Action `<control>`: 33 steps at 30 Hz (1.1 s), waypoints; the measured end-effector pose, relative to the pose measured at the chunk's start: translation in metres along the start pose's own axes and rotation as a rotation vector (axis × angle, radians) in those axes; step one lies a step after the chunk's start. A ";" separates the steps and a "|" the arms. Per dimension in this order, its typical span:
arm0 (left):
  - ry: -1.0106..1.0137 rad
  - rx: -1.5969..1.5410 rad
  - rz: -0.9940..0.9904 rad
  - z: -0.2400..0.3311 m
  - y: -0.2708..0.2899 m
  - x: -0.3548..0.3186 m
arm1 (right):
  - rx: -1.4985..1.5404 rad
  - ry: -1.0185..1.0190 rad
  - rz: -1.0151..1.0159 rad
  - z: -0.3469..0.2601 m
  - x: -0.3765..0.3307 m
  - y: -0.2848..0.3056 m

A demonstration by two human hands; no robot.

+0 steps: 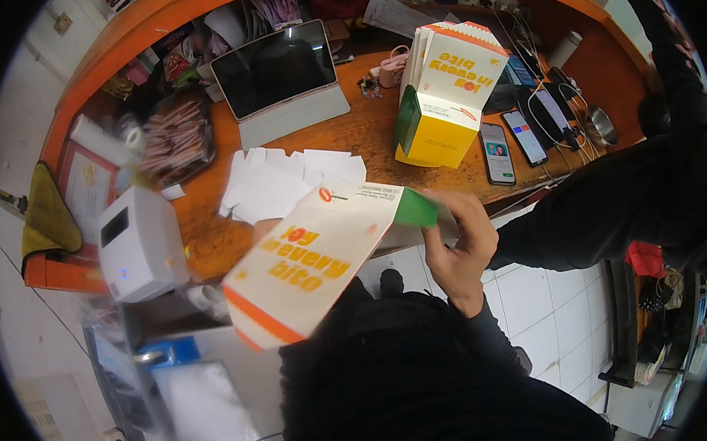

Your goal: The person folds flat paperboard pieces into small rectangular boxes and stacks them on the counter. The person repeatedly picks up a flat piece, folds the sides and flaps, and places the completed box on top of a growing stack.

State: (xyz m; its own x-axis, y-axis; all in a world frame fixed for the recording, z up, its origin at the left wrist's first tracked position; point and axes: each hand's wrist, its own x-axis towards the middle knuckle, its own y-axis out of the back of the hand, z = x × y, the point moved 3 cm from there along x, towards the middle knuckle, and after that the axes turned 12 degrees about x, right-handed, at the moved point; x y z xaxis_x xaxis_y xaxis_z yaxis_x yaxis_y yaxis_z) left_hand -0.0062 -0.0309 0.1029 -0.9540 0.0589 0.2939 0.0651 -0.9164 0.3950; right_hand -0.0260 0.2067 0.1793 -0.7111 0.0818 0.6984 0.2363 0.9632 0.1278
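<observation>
A flattened cardboard food box (299, 261), cream with orange lettering, an orange zigzag end and a green flap, is held tilted in front of my body. My right hand (463, 245) grips its green end, thumb and fingers closed on the flap. Behind the box's upper left edge shows a bit of my left hand (265, 227); it holds the box from behind, its fingers mostly hidden. On the table beyond stands a stack of similar boxes (450, 82), with a yellow and green side at its near end.
White paper sheets (285, 176) lie on the wooden table (315, 133) before a tablet (277, 70). At left are a white printer (138, 244) and a tray of packets (175, 135). Phones (498, 153) and cables lie at right, beside a person in black (614, 202).
</observation>
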 end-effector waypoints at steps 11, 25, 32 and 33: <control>0.140 -0.116 0.198 0.070 -0.027 0.009 | 0.142 -0.090 -0.142 -0.004 -0.007 -0.008; -0.452 0.776 0.220 0.047 -0.035 0.006 | 0.616 -0.278 -0.115 0.000 -0.015 -0.013; -0.070 0.336 0.231 0.030 -0.033 0.007 | 0.237 -0.045 -0.361 -0.019 -0.007 -0.015; -0.030 0.324 0.221 0.030 -0.033 0.008 | 0.151 -0.015 -0.406 -0.022 -0.007 -0.018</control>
State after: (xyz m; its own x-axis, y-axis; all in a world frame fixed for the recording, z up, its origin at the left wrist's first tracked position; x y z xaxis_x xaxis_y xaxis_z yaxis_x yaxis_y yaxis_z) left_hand -0.0071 0.0114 0.1184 -0.8978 -0.1098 0.4265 0.3619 -0.7358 0.5724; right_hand -0.0111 0.1834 0.1875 -0.7365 -0.3087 0.6019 -0.1634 0.9447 0.2844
